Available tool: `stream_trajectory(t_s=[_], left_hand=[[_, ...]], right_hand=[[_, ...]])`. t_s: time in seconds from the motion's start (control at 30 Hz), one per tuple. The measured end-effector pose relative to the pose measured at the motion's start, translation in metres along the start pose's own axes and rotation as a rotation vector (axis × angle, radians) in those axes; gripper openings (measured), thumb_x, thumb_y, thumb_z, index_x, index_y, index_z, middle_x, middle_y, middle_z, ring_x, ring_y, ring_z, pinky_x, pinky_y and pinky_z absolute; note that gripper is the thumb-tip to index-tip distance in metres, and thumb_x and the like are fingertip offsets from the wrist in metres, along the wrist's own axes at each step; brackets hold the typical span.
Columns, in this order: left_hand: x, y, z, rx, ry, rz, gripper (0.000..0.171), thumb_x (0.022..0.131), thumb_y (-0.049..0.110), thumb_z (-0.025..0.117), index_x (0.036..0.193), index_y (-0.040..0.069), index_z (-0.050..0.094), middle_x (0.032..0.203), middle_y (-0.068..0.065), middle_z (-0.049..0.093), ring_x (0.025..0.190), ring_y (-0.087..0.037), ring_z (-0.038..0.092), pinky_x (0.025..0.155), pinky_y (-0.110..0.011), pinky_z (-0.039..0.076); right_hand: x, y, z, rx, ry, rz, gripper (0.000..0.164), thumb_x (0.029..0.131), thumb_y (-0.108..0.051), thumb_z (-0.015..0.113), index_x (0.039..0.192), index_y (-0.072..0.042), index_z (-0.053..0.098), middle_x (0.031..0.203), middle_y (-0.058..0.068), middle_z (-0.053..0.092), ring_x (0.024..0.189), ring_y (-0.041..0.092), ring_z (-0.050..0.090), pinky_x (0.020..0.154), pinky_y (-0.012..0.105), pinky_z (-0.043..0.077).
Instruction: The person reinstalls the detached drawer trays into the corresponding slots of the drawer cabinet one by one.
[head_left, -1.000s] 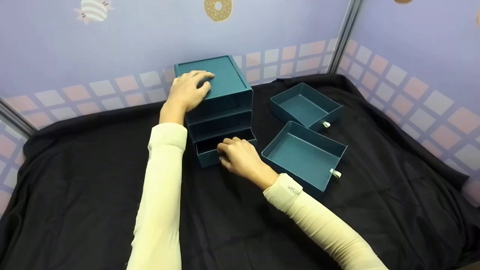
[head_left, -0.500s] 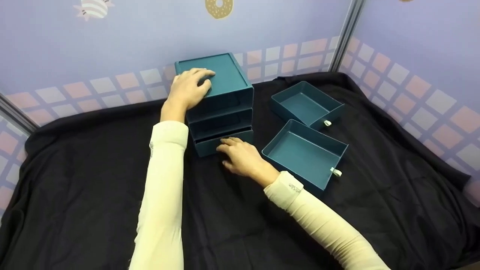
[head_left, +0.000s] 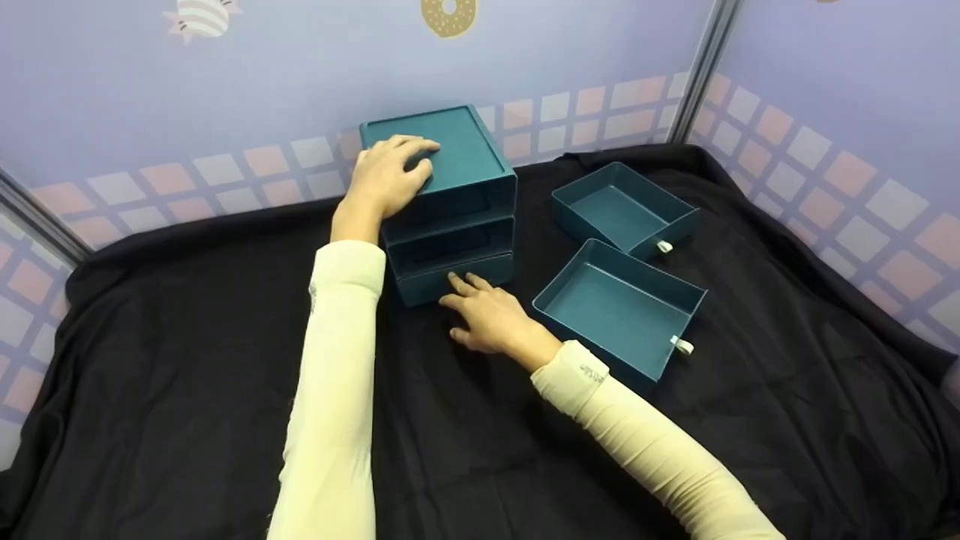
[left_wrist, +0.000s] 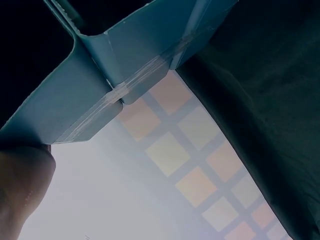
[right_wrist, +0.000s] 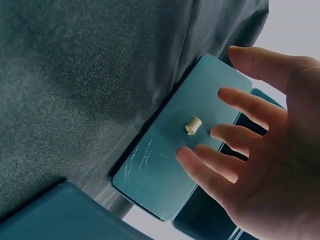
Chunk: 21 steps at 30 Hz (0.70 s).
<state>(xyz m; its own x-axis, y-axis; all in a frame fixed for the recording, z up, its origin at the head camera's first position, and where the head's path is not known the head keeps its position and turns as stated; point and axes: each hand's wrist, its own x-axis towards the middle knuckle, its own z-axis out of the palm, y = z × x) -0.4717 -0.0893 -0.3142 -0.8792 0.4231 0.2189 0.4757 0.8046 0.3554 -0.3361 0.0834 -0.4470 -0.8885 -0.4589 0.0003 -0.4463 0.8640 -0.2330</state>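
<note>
A teal drawer cabinet (head_left: 469,146) stands near the back wall, its upper two slots without drawers. Its bottom drawer (head_left: 427,286) sits in the lowest slot, front level with the frame. My left hand (head_left: 386,176) rests on the left side of the cabinet's top with relaxed fingers. In the left wrist view, clear tape (left_wrist: 117,93) runs along the cabinet's side. Spread fingers of my right hand (head_left: 487,315) are right at the bottom drawer's front. The right wrist view shows this hand beside the small cream pull tab (right_wrist: 193,125), gripping nothing.
Two loose teal drawers with cream tabs lie right of the cabinet, a rear drawer (head_left: 607,210) and a front drawer (head_left: 622,319) close together. Black cloth (head_left: 187,375) covers the table. A patterned wall (head_left: 300,75) stands behind, meeting another at a metal post (head_left: 701,67).
The bottom drawer has slid back into the cabinet from partly open to level. My right hand has followed it and its fingers have straightened. My left hand stays on the cabinet's top.
</note>
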Motion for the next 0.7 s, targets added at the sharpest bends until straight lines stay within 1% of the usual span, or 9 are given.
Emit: stream_trajectory(t_s=[0.17, 0.43, 0.53, 0.7], left_hand=[[-0.001, -0.001, 0.000, -0.014, 0.001, 0.004, 0.049, 0.112, 0.037, 0.040, 0.159, 0.029, 0.052, 0.169, -0.001, 0.040, 0.158, -0.033, 0.030, 0.130, -0.053, 0.017], [-0.003, -0.007, -0.002, -0.024, -0.006, -0.002, 0.049, 0.111, 0.038, 0.042, 0.158, 0.028, 0.053, 0.169, -0.002, 0.040, 0.159, -0.033, 0.029, 0.130, -0.054, 0.017], [-0.004, -0.011, -0.002, -0.034, -0.011, 0.001, 0.049, 0.111, 0.038, 0.042, 0.158, 0.027, 0.053, 0.169, -0.003, 0.040, 0.159, -0.034, 0.028, 0.130, -0.054, 0.016], [-0.006, -0.018, -0.004, -0.059, -0.019, 0.004, 0.048, 0.112, 0.037, 0.044, 0.158, 0.026, 0.054, 0.170, -0.004, 0.040, 0.159, -0.035, 0.027, 0.130, -0.055, 0.014]], right_hand=[[0.003, 0.002, -0.003, -0.001, -0.009, 0.010, 0.058, 0.102, -0.030, 0.071, 0.157, -0.017, 0.055, 0.174, 0.008, 0.030, 0.161, 0.035, 0.026, 0.121, 0.059, 0.038], [0.011, 0.001, -0.006, 0.024, -0.028, 0.029, 0.062, 0.104, -0.030, 0.069, 0.160, -0.014, 0.049, 0.172, 0.007, 0.033, 0.161, 0.034, 0.026, 0.125, 0.056, 0.034], [0.015, -0.001, -0.005, 0.045, -0.046, 0.049, 0.063, 0.105, -0.032, 0.068, 0.162, -0.015, 0.047, 0.172, 0.006, 0.032, 0.161, 0.033, 0.026, 0.125, 0.054, 0.034], [0.020, -0.003, -0.005, 0.070, -0.074, 0.070, 0.063, 0.106, -0.033, 0.066, 0.163, -0.017, 0.045, 0.173, 0.002, 0.032, 0.162, 0.030, 0.025, 0.123, 0.054, 0.038]])
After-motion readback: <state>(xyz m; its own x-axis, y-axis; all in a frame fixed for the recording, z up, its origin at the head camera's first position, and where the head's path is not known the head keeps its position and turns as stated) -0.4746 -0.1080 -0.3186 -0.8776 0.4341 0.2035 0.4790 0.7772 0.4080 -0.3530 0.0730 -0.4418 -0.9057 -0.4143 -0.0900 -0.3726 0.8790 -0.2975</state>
